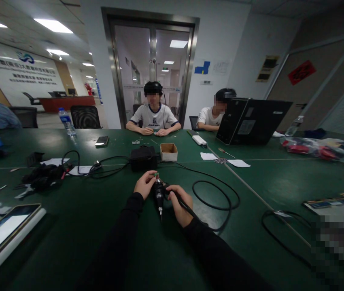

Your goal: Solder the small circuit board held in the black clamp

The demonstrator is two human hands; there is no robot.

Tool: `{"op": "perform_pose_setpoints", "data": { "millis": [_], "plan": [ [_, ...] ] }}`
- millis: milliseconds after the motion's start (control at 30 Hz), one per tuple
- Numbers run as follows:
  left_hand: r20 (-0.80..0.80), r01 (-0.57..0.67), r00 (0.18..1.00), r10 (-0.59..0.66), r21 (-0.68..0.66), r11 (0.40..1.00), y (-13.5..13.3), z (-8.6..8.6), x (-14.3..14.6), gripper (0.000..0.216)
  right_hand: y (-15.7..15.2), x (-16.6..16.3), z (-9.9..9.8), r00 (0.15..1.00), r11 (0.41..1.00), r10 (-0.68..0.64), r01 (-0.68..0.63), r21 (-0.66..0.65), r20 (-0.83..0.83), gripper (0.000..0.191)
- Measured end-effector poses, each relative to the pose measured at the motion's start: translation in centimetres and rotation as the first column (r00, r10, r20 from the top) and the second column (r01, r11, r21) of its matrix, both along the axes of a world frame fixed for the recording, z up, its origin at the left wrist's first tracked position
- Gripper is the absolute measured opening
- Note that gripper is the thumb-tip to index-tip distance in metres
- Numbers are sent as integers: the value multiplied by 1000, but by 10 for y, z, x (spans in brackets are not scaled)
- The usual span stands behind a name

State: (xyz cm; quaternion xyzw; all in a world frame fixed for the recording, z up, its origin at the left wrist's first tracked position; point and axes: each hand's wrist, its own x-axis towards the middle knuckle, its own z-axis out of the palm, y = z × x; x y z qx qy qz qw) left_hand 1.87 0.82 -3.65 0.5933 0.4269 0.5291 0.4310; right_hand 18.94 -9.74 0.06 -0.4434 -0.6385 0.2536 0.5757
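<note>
My left hand [145, 184] is closed, its fingertips pinching a small green circuit board [156, 175]. Just below the board, a black cylindrical tool [159, 194] with a thin metal tip points toward me, between my two hands. My right hand [181, 204] is wrapped round a slim black corded tool [187, 208], whose front end reaches toward the board. Its working tip is too small to make out. From behind my right hand a black cable [231, 202] loops over the green table [172, 258].
Beyond my hands stand a black box [143, 157] and a small open carton [168, 152]. A tangle of black cables [44, 173] lies left, a phone on a white box [8, 234] nearer. Two people sit opposite, one behind a black laptop [253, 121]. A bottle [66, 122] stands left.
</note>
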Motion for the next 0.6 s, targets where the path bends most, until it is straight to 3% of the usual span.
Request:
{"op": "perform_pose_setpoints", "data": {
  "millis": [600],
  "plan": [
    [-37, -29, 999, 30, 10, 1000, 1, -3, -1, 29, -1, 1, 2, 1000, 1000, -27, 27, -4, 2, 19]
  ]
}}
